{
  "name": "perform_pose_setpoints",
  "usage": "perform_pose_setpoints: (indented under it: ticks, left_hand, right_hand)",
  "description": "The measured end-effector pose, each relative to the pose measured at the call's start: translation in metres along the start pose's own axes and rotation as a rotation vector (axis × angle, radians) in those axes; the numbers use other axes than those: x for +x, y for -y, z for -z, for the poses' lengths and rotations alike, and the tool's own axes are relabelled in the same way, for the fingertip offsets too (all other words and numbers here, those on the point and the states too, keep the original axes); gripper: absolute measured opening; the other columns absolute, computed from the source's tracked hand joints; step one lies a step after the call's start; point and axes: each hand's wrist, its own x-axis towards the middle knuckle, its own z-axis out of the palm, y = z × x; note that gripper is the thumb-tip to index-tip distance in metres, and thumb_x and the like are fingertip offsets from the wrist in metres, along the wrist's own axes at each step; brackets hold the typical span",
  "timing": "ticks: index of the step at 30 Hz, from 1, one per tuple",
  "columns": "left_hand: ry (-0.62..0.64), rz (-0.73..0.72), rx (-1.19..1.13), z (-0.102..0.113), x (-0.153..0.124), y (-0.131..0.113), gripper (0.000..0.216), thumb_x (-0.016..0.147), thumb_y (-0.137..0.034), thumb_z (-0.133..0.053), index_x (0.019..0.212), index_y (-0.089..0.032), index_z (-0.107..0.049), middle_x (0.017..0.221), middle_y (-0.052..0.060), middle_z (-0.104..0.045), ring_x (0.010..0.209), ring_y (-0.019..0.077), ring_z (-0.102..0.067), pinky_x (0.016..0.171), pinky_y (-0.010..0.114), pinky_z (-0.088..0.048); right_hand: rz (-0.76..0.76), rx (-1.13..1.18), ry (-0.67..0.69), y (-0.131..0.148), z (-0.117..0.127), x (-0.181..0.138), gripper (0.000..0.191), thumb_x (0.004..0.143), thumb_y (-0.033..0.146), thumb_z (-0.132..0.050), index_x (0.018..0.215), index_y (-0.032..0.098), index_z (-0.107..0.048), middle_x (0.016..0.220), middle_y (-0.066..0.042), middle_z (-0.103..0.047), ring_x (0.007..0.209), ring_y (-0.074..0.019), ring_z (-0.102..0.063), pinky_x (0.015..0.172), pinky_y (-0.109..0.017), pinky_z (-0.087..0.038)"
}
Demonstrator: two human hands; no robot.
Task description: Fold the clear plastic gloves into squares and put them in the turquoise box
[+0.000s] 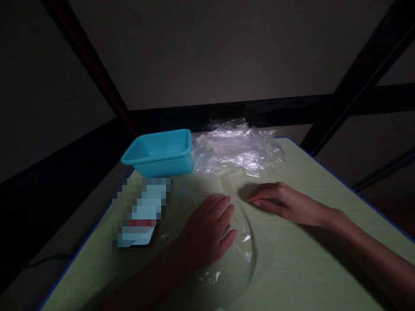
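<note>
A clear plastic bag point(223, 276) lies spread on the table, its curved right edge and a few shiny creases showing. My left hand point(209, 231) rests palm down on it, fingers stretched out and thumb apart. Just right of the bag, my right hand point(275, 201) is closed low over the table, thumb and fingertips pressed together. Whether anything is pinched there I cannot make out. Beyond both hands is a crumpled pile of clear plastic bags point(236, 149).
A blue plastic basket point(158, 160) stands at the back left of the pale green table point(301, 268), which has a blue edge. Nearer, at the left, lies a phone point(145, 237), mostly blurred out. A wall with dark beams rises behind. A dark cable point(52, 259) runs at the left.
</note>
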Motion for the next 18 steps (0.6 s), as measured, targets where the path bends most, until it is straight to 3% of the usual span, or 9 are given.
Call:
perform_pose_setpoints:
  ticks: [3,6,12,18]
  left_hand:
    - [0.179,-0.052,-0.129,-0.005,-0.004,-0.006,0.058,0.084,-0.043,-0.048,0.129,-0.008,-0.040,0.141,0.018,-0.035,0.132,0.0280,-0.030,0.106,0.045,-0.031]
    - [0.278,-0.103,-0.223,-0.004,-0.006,-0.010,0.064,0.084,-0.050,-0.046,0.134,-0.013,-0.035,0.145,0.016,-0.027,0.135,0.0282,-0.022,0.108,0.047,-0.024]
    - [0.368,-0.305,-0.290,0.007,-0.004,-0.018,0.062,0.083,-0.053,-0.045,0.134,-0.020,-0.037,0.145,0.009,-0.030,0.135,0.0279,-0.022,0.109,0.047,-0.023]
    - [0.328,-0.437,-0.300,0.007,-0.005,-0.021,0.053,0.083,-0.043,-0.050,0.130,-0.022,-0.041,0.143,0.005,-0.035,0.133,0.0248,-0.028,0.108,0.043,-0.027]
  right_hand:
    - [-0.039,-0.070,-0.071,-0.008,0.001,-0.001,0.030,0.091,0.028,-0.040,0.095,0.013,-0.066,0.088,-0.008,-0.069,0.077,-0.0169,-0.063,0.068,-0.030,-0.049]
    - [-0.040,-0.122,-0.105,-0.010,0.001,-0.001,0.028,0.091,0.025,-0.039,0.094,0.014,-0.066,0.089,-0.008,-0.070,0.079,-0.0174,-0.064,0.069,-0.030,-0.049]
    - [0.010,-0.127,-0.163,-0.011,-0.001,0.000,0.027,0.091,0.022,-0.039,0.100,0.014,-0.064,0.095,-0.009,-0.069,0.087,-0.0183,-0.063,0.077,-0.032,-0.049]
    - [0.148,-0.107,-0.010,-0.009,-0.009,0.002,0.033,0.092,0.017,-0.038,0.121,0.017,-0.054,0.122,-0.008,-0.059,0.120,-0.0181,-0.047,0.099,-0.038,-0.039]
